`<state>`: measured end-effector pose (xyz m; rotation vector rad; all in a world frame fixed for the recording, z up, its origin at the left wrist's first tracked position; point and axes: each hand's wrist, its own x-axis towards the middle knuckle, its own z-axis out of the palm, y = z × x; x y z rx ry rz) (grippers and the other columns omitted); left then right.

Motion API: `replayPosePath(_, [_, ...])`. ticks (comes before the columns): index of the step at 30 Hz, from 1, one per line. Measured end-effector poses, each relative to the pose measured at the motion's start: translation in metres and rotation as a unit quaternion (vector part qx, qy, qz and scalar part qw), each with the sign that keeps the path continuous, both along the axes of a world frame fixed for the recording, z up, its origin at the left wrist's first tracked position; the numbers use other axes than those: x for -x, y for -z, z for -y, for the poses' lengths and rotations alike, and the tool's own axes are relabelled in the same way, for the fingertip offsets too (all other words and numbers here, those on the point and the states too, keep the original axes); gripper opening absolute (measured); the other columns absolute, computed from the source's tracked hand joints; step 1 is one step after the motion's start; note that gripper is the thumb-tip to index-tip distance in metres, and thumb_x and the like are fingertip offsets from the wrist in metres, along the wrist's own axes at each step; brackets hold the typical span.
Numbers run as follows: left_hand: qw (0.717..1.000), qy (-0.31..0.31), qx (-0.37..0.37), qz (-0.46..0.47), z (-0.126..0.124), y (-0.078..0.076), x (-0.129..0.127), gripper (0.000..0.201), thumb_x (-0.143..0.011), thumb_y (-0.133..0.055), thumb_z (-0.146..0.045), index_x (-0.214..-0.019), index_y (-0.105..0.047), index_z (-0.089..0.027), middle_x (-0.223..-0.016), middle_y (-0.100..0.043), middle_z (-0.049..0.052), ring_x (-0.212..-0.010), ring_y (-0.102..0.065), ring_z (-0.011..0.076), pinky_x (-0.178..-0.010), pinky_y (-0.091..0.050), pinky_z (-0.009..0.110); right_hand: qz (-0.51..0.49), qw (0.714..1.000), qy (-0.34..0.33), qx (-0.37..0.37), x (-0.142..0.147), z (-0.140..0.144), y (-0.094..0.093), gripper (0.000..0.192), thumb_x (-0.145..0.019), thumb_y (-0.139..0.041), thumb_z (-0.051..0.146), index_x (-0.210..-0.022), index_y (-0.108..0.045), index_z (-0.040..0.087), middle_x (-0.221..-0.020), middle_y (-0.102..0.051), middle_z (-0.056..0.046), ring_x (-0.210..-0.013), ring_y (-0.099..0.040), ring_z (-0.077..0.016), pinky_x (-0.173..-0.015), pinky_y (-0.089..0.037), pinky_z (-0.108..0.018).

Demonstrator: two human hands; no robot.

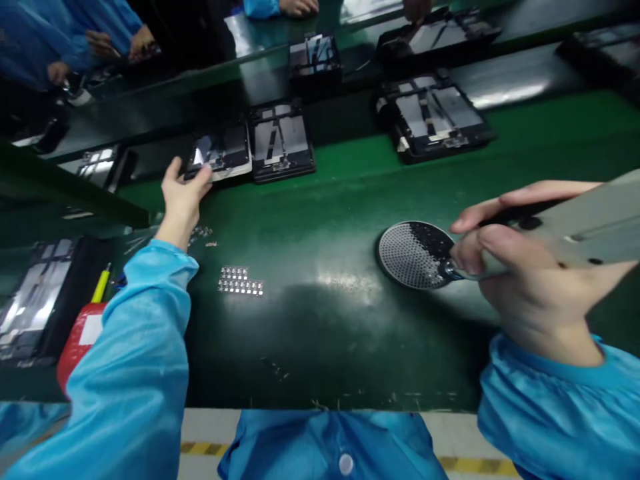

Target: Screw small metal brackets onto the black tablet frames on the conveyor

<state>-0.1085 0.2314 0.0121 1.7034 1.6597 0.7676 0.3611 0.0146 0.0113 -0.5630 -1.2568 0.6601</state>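
My left hand (181, 197) reaches far across the green bench and grips the near corner of a dark tablet-like device (220, 155) lying at the edge of the conveyor. My right hand (520, 267) is closed around a grey electric screwdriver (585, 227), whose metal tip rests at the right rim of a round perforated screw tray (413, 253). Both arms wear blue sleeves.
A second open device (281, 141) lies beside the first; others (433, 117) sit farther along the belt. Small metal parts in rows (240, 281) lie on the bench. A red box (80, 340) and a device tray (35, 307) stand at left. Other people's hands (140, 41) work across the belt.
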Motion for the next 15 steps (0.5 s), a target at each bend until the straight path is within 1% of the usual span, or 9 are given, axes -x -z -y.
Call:
replayPosePath(3, [0.992, -0.047, 0.002, 0.117, -0.012, -0.023, -0.009, 0.079, -0.076, -0.082, -0.074, -0.085, -0.027, -0.019, -0.078, -0.05, -0.011, -0.124, -0.053, 0.0106, -0.104, -0.044, 0.031, -0.021, 1.0, 0.013, -0.012, -0.004, -0.004, 0.007, 0.036, -0.085, -0.095, 0.02, -0.116, -0.078, 0.018, -0.089, -0.076, -0.005, -0.041, -0.052, -0.0133, -0.032, -0.039, -0.02])
replayPosePath(5, [0.985, -0.055, 0.02, 0.162, -0.008, -0.039, -0.015, 0.074, -0.071, -0.087, -0.061, -0.086, -0.028, -0.019, -0.077, -0.05, -0.01, -0.12, -0.055, 0.0124, -0.102, -0.048, 0.032, -0.032, 0.999, 0.031, -0.016, -0.003, -0.004, 0.01, 0.038, -0.085, -0.098, 0.026, -0.113, -0.074, 0.019, -0.086, -0.074, -0.002, -0.041, -0.051, -0.0112, -0.033, -0.04, -0.019])
replayPosePath(7, [0.979, -0.047, 0.044, 0.191, 0.015, -0.053, -0.028, 0.055, -0.076, -0.085, -0.052, -0.088, -0.041, -0.021, -0.08, -0.062, -0.008, -0.132, -0.06, 0.0166, -0.1, -0.051, 0.034, -0.032, 0.999, 0.039, -0.011, 0.0, -0.002, 0.011, 0.04, -0.086, -0.099, 0.028, -0.114, -0.071, 0.02, -0.086, -0.074, 0.0, -0.042, -0.051, -0.0098, -0.034, -0.041, -0.018])
replayPosePath(9, [0.973, -0.039, 0.077, 0.212, 0.057, -0.064, -0.049, 0.032, -0.086, -0.081, -0.043, -0.093, -0.059, -0.023, -0.093, -0.079, -0.003, -0.153, -0.061, 0.022, -0.099, -0.056, 0.039, -0.025, 0.999, 0.027, -0.005, 0.003, 0.001, 0.01, 0.038, -0.09, -0.095, 0.027, -0.119, -0.071, 0.02, -0.091, -0.075, -0.001, -0.044, -0.052, -0.0089, -0.034, -0.04, -0.019])
replayPosePath(10, [0.967, -0.052, 0.102, 0.228, 0.084, -0.067, -0.061, 0.02, -0.092, -0.079, -0.039, -0.098, -0.068, -0.024, -0.106, -0.086, 0.0, -0.163, -0.058, 0.0244, -0.1, -0.058, 0.042, -0.021, 1.0, 0.016, -0.003, 0.005, 0.001, 0.009, 0.037, -0.092, -0.093, 0.025, -0.121, -0.07, 0.02, -0.094, -0.075, -0.001, -0.045, -0.053, -0.0084, -0.034, -0.039, -0.019])
replayPosePath(11, [0.96, -0.082, 0.125, 0.237, 0.113, -0.069, -0.074, 0.014, -0.089, -0.082, -0.035, -0.095, -0.072, -0.027, -0.114, -0.089, -0.001, -0.166, -0.058, 0.0265, -0.103, -0.064, 0.043, -0.019, 1.0, 0.009, -0.002, 0.006, 0.002, 0.009, 0.035, -0.094, -0.091, 0.023, -0.122, -0.07, 0.019, -0.095, -0.076, -0.001, -0.046, -0.052, -0.0075, -0.034, -0.038, -0.018])
replayPosePath(12, [0.953, -0.118, 0.134, 0.246, 0.142, -0.069, -0.086, 0.014, -0.083, -0.087, -0.03, -0.089, -0.074, -0.03, -0.119, -0.09, -0.003, -0.163, -0.062, 0.0292, -0.106, -0.069, 0.044, -0.021, 1.0, 0.002, -0.008, 0.008, 0.001, 0.008, 0.034, -0.095, -0.089, 0.021, -0.122, -0.069, 0.019, -0.095, -0.075, -0.001, -0.045, -0.051, -0.0063, -0.034, -0.037, -0.017])
replayPosePath(13, [0.948, -0.117, 0.169, 0.242, 0.17, -0.066, -0.098, 0.018, -0.081, -0.092, -0.027, -0.088, -0.077, -0.032, -0.128, -0.09, -0.007, -0.16, -0.066, 0.0304, -0.112, -0.072, 0.045, -0.025, 1.0, -0.003, -0.018, 0.009, 0.001, 0.008, 0.033, -0.095, -0.088, 0.019, -0.122, -0.069, 0.018, -0.094, -0.075, 0.0, -0.044, -0.049, -0.0049, -0.034, -0.035, -0.016])
replayPosePath(15, [0.941, -0.08, 0.229, 0.236, 0.22, -0.054, -0.116, 0.023, -0.082, -0.097, -0.033, -0.102, -0.085, -0.037, -0.139, -0.087, -0.006, -0.143, -0.078, 0.0342, -0.113, -0.075, 0.052, -0.031, 0.999, -0.009, -0.032, 0.011, -0.001, 0.007, 0.031, -0.094, -0.086, 0.012, -0.12, -0.07, 0.017, -0.091, -0.073, 0.0, -0.044, -0.048, -0.0047, -0.033, -0.033, -0.016])
